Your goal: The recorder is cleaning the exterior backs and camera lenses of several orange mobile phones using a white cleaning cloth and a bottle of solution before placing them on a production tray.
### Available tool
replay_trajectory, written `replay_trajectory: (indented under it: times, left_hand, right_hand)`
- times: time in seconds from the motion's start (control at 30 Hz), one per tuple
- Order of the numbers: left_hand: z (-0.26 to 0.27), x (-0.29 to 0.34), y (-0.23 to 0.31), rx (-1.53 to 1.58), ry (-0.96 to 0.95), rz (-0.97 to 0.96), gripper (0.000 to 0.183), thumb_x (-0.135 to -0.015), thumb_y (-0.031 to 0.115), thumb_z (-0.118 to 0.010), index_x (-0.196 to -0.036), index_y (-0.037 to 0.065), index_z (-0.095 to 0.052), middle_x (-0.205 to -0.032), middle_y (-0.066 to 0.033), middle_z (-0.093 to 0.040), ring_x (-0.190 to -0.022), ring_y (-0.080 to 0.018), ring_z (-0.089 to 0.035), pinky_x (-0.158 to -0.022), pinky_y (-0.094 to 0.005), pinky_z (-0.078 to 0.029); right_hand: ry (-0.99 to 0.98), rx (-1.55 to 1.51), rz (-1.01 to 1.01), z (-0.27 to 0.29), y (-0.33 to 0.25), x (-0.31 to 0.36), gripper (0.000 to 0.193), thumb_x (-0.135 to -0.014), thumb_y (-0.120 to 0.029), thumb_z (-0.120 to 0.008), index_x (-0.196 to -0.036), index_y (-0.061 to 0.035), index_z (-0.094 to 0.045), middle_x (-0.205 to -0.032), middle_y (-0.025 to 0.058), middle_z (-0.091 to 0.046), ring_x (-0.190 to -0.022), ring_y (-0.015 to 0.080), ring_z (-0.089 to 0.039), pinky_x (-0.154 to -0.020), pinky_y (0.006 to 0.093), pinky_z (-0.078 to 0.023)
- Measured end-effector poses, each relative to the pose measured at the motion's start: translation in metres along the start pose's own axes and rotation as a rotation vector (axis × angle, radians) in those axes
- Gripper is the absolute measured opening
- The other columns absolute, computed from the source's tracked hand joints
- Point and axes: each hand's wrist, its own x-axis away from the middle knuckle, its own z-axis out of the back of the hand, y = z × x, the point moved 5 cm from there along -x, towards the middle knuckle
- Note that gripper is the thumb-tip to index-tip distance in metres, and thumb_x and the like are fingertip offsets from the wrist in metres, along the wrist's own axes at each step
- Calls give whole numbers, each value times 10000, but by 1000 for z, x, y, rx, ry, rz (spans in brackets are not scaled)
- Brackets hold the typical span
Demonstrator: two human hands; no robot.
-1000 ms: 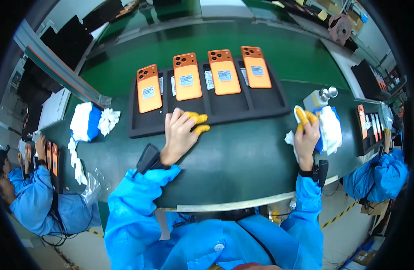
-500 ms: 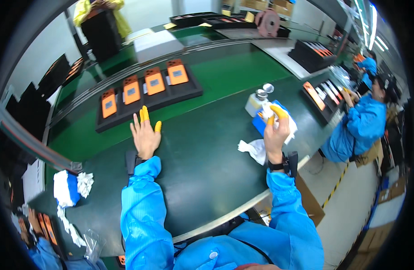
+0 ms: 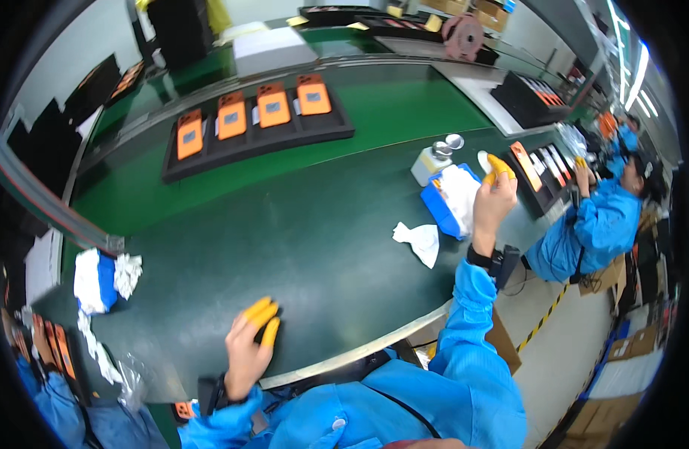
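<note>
My right hand, with yellow finger cots, is raised over the right part of the table. Its fingers are pinched on a small white wipe. Beside it a blue box holds a heap of white wipes, and a white bottle with a metal top stands behind that box. My left hand, also in yellow finger cots, hovers near the table's front edge, fingers apart and holding nothing. A crumpled white wipe lies between the two hands.
A black tray with several orange phones sits on the green belt. On the right, a co-worker in blue handles another black tray. At left are a blue box of wipes and another person's sleeve.
My left hand has drawn back from beside the phone tray to the front edge. My right hand has moved right and away from the blue box, with a white wipe. The view has shifted slightly.
</note>
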Motion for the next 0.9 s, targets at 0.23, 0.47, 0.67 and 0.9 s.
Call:
replay_trajectory:
  times: [0.23, 0.47, 0.67, 0.9]
  left_hand:
    - [81, 236, -18, 122, 939, 981, 258, -950, 177, -534, -1000, -39, -667, -918, -100, -684, -826, -160, -633, -751, -287, -491]
    - [22, 434, -73, 994, 1675, 1614, 656, -891, 625, -412, -1124, 31, -567, -1034, -168, -640, -859, -324, -648, -667, -379, -544]
    - [4, 485, -83, 1065, 1680, 1871, 660, -866, 651, -421, -1119, 53, -540, -1040, -158, -626, -861, -355, -644, -673, -447, -535]
    - [26, 481, -96, 875, 1665, 1889, 254, -942, 374, -490, -1150, 288, -607, -991, -134, -637, -756, -316, -673, -615, -397, -579]
  right_hand:
    - [-235, 238, 303, -12, 58, -9, 356, -808, -134, -557, -1131, 7, -613, -1150, 210, -615, -998, 363, -595, -844, 438, -455]
    - [-333, -183, 292, -24, -23, 1, 329, -904, -251, -569, -1203, -129, -632, -1139, 98, -656, -986, 304, -631, -830, 338, -484]
    - [-440, -271, 231, -7, -58, 21, 292, -934, -165, -529, -1199, -93, -630, -1153, 92, -654, -1003, 246, -642, -819, 314, -499]
    - [-581, -426, 361, -25, -63, 34, 309, -953, -124, -511, -1245, -46, -576, -1205, 100, -614, -1047, 220, -585, -875, 281, -442]
